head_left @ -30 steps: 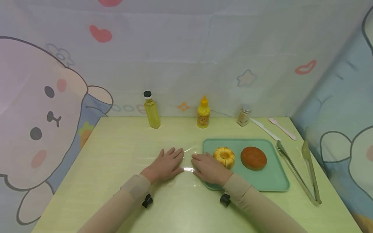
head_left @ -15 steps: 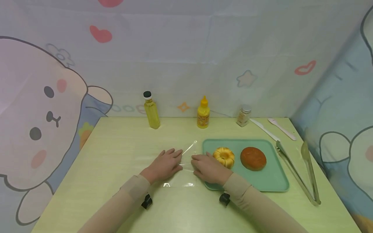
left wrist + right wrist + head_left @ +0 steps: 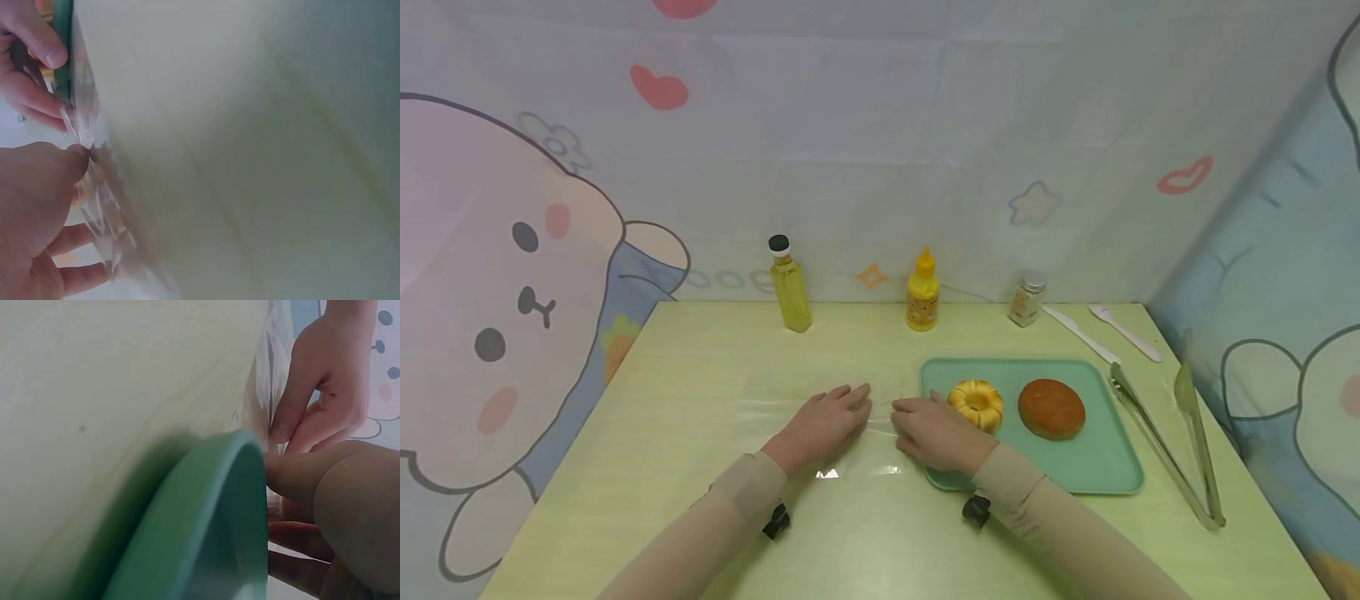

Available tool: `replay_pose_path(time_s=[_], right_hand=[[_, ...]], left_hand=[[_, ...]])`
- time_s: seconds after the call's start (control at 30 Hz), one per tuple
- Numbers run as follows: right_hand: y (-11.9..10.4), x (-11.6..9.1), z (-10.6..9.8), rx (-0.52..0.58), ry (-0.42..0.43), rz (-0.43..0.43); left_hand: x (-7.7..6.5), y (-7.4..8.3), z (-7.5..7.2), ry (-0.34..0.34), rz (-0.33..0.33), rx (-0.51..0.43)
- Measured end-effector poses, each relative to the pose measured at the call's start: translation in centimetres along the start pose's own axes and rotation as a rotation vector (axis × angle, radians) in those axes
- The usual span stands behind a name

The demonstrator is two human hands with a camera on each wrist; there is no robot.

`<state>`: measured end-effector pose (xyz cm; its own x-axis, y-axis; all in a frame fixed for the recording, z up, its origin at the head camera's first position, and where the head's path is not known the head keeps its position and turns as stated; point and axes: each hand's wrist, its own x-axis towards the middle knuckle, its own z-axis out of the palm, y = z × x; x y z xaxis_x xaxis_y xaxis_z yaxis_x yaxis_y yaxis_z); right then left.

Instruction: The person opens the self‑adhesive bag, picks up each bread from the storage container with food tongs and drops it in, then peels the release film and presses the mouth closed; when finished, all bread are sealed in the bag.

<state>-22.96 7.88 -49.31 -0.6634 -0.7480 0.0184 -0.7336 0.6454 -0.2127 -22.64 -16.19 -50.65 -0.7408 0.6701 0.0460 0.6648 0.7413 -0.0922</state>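
Film [image 3: 882, 452], clear and shiny, lies on the table [image 3: 655, 417] between my two hands, partly under the left. The thumb of my left hand [image 3: 822, 427] touches it where creases run together, and two other fingers reach it straight, with a gap between them; my index is hidden, so I cannot tell whether I pinch the film or only press it. On my right hand [image 3: 936, 432] the thumb stands apart from the nearly straight fingers, their tips by the film's right side.

Just there, the green tray [image 3: 1086, 467] takes up the space, my right wrist crossing over its near left part. It carries a golden ring-shaped bun [image 3: 977, 404], partly covered by my hand, and a brown bun [image 3: 1051, 408]. Metal tongs [image 3: 1189, 404] lie to its right, with a white knife [image 3: 1081, 332] and a pale pink fork [image 3: 1123, 332] farther back. Along the back stand a bottle of yellow liquid [image 3: 792, 296], a yellow squeeze bottle [image 3: 922, 298] and a small jar [image 3: 1027, 302].

Both forearms, in beige sleeves [image 3: 722, 517], slant inward, backs of the hands upward.
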Motion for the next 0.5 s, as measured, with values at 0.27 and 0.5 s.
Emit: replay_pose_path(time_s=[0.27,0.5], right_hand=[[-0.2,0.09,-0.01,-0.032,-0.022,0.016],[-0.1,0.03,0.05,-0.041,-0.001,0.001]], left_hand=[[-0.24,0.14,0.15,-0.096,-0.065,-0.037],[0.27,-0.34,-0.01,-0.037,-0.027,-0.095]])
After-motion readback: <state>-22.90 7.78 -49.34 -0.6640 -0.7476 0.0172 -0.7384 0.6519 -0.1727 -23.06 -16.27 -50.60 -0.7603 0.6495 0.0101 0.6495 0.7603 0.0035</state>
